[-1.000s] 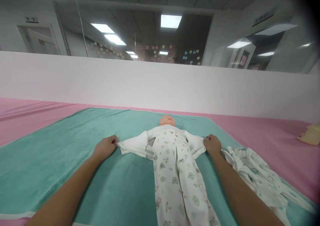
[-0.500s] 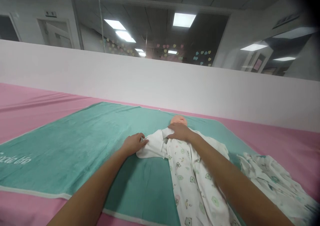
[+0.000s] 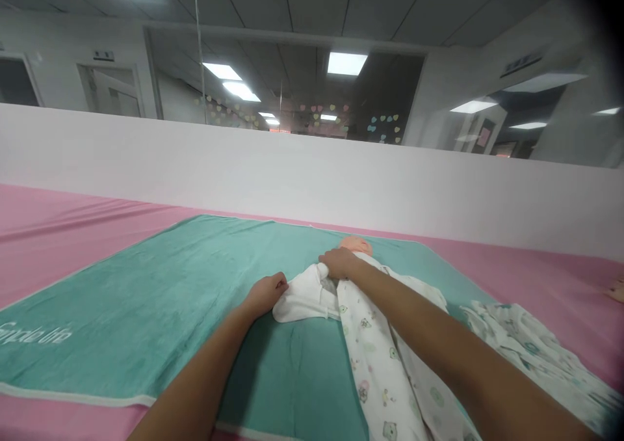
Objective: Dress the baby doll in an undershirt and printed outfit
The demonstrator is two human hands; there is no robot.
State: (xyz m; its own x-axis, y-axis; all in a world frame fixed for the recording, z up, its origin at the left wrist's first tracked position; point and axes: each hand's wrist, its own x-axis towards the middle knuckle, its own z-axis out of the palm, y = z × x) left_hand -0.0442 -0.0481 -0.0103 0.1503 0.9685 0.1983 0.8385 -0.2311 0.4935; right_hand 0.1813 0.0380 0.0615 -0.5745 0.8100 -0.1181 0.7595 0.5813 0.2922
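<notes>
The left hand [image 3: 266, 294] and right hand [image 3: 338, 263] grip a doll's white sleeve [image 3: 306, 295].

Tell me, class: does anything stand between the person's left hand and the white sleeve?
Nothing visible does: the left hand meets the outer end of the white sleeve. The right hand lies at the sleeve's other end, beside the doll's head.

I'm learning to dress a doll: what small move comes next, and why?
Probably ease the left hand slightly outward to straighten the white sleeve: that hand pinches the outer end, the cloth looks creased, and the right hand is at the inner end.
</notes>
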